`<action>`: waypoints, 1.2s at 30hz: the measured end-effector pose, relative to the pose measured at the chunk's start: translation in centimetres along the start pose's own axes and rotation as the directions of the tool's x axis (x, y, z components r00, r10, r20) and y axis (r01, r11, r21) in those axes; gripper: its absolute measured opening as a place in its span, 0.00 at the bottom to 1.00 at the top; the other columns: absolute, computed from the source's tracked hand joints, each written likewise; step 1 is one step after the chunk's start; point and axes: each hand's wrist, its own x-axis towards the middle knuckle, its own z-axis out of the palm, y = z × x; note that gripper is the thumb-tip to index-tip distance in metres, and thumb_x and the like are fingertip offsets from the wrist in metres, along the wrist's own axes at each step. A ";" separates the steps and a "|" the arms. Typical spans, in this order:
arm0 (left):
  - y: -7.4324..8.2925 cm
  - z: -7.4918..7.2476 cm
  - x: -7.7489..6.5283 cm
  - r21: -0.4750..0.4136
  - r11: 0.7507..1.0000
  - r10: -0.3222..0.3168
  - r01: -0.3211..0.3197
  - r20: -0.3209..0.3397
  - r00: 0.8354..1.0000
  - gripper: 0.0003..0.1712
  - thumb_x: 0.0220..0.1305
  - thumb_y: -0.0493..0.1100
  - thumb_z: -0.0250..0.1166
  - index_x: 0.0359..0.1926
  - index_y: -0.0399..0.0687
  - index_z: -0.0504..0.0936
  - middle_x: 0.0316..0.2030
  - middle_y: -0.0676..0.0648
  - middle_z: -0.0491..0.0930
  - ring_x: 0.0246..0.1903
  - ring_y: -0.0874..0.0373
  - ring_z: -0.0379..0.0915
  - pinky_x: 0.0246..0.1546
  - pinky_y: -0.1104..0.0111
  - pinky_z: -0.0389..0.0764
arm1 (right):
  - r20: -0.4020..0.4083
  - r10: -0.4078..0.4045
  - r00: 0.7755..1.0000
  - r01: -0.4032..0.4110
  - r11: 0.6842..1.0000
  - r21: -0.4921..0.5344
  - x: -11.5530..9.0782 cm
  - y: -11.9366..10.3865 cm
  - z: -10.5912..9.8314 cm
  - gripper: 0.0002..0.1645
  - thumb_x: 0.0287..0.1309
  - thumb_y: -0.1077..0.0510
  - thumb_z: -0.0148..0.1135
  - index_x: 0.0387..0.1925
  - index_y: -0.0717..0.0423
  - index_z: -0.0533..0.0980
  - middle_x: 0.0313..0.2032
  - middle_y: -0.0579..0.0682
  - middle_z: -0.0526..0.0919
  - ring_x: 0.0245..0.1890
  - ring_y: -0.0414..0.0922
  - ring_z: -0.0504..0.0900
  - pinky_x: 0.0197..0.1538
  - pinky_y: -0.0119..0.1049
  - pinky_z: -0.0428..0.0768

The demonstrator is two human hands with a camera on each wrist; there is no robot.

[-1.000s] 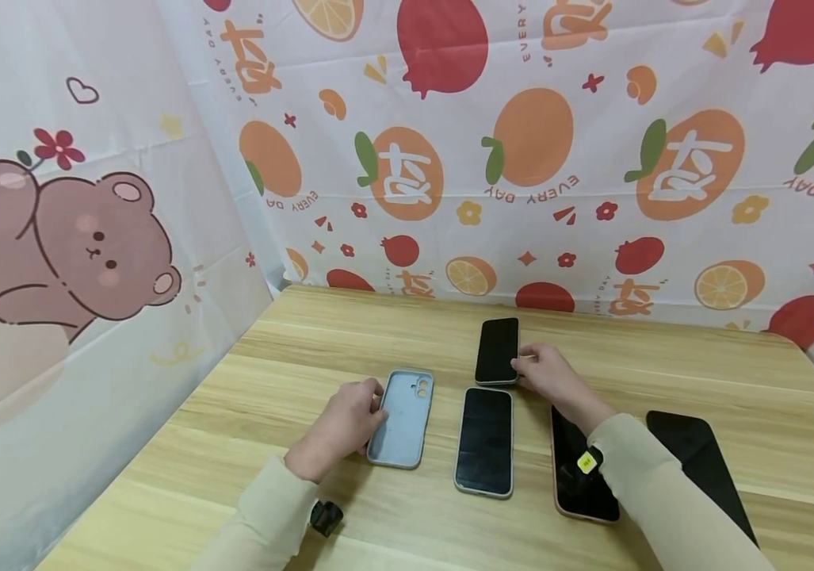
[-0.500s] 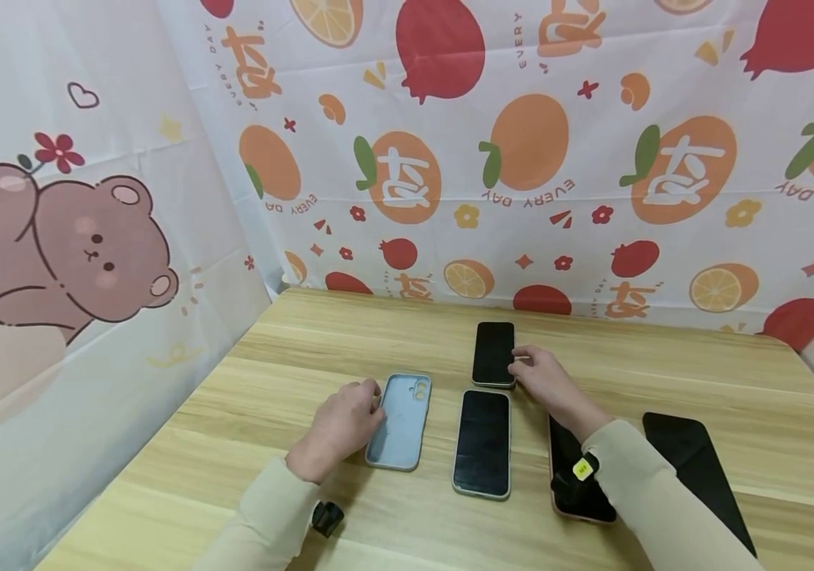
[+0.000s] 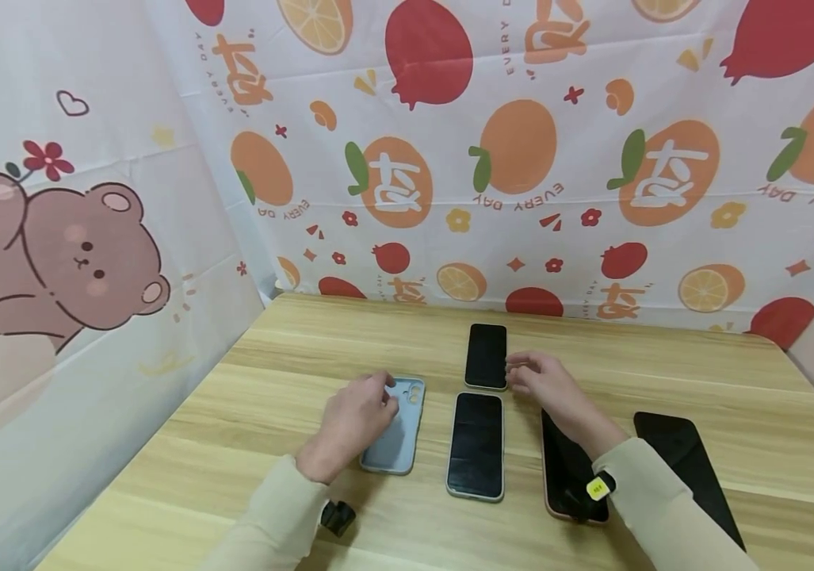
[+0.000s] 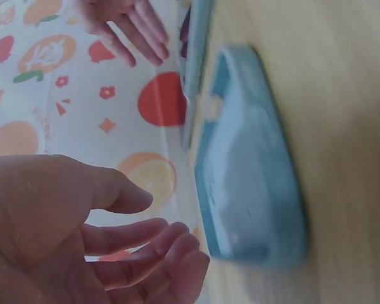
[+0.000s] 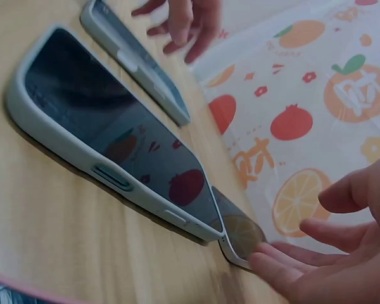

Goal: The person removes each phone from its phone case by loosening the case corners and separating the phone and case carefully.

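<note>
A light-blue phone case (image 3: pixel 394 446) lies with its hollow side up, camera cutout at the far end. My left hand (image 3: pixel 352 420) is over its left side in the head view. In the left wrist view that hand's fingers (image 4: pixel 130 266) are loosely bent and hold nothing, beside the case (image 4: pixel 256 164). At the back, a dark-screened phone (image 3: pixel 487 355) lies face up. My right hand (image 3: pixel 544 387) is at its right edge, fingers relaxed and holding nothing. Nearer lies another phone (image 3: pixel 475 448) in a pale case, also seen large in the right wrist view.
A phone with a pinkish rim (image 3: pixel 569 476) lies partly under my right forearm. Further right is a long flat black slab (image 3: pixel 685 456), partly covered by the sleeve (image 3: pixel 663 507). A fruit-print cloth (image 3: pixel 514 198) hangs behind the wooden table (image 3: pixel 307 349).
My left hand has left the case's left edge and moved right, over the case. My right hand has loosened slightly from the back phone's edge. The view has shifted a little.
</note>
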 end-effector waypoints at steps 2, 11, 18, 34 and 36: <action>0.5 0.1 0.3 -0.045 0.999 -0.003 0.004 0.036 0.999 0.13 0.63 0.40 0.61 0.48 0.42 0.82 0.34 0.49 0.84 0.26 0.61 0.74 0.23 0.68 0.74 | 0.038 -0.008 0.999 0.007 1.000 0.018 -0.6 0.1 0.1 0.25 0.75 0.61 0.41 0.67 0.69 0.62 0.65 0.68 0.68 0.64 0.60 0.72 0.68 0.52 0.72; 3.5 0.9 1.4 -0.216 0.976 0.003 0.041 0.200 0.980 0.24 0.67 0.41 0.60 0.61 0.36 0.71 0.42 0.44 0.84 0.27 0.59 0.75 0.28 0.67 0.76 | 0.082 0.023 0.996 -0.029 0.997 0.071 -2.6 0.2 0.7 0.23 0.74 0.61 0.44 0.65 0.69 0.64 0.60 0.68 0.71 0.54 0.58 0.78 0.54 0.47 0.84; 5.5 1.5 1.8 -0.296 0.947 0.000 0.127 0.394 0.919 0.31 0.69 0.43 0.59 0.68 0.34 0.62 0.29 0.42 0.80 0.17 0.51 0.76 0.24 0.67 0.76 | 0.122 0.061 0.991 -0.064 0.998 0.022 -4.2 0.0 1.6 0.28 0.74 0.58 0.47 0.68 0.70 0.59 0.59 0.68 0.71 0.47 0.53 0.80 0.40 0.46 0.87; 5.7 2.2 2.0 -0.487 0.807 -0.013 0.334 0.551 0.834 0.38 0.72 0.48 0.57 0.71 0.27 0.56 0.31 0.36 0.80 0.22 0.45 0.85 0.54 0.55 0.81 | 0.132 0.164 0.978 -0.161 0.987 -0.028 -5.3 0.0 2.5 0.33 0.72 0.58 0.47 0.71 0.71 0.56 0.63 0.69 0.70 0.50 0.52 0.80 0.43 0.46 0.87; 5.7 2.2 2.1 -0.495 0.802 -0.010 0.334 0.548 0.836 0.39 0.72 0.49 0.57 0.71 0.26 0.56 0.32 0.36 0.80 0.23 0.46 0.86 0.56 0.54 0.80 | 0.129 0.162 0.978 -0.161 0.987 -0.020 -5.3 0.0 2.4 0.33 0.72 0.58 0.48 0.71 0.70 0.57 0.64 0.68 0.70 0.51 0.53 0.80 0.44 0.46 0.87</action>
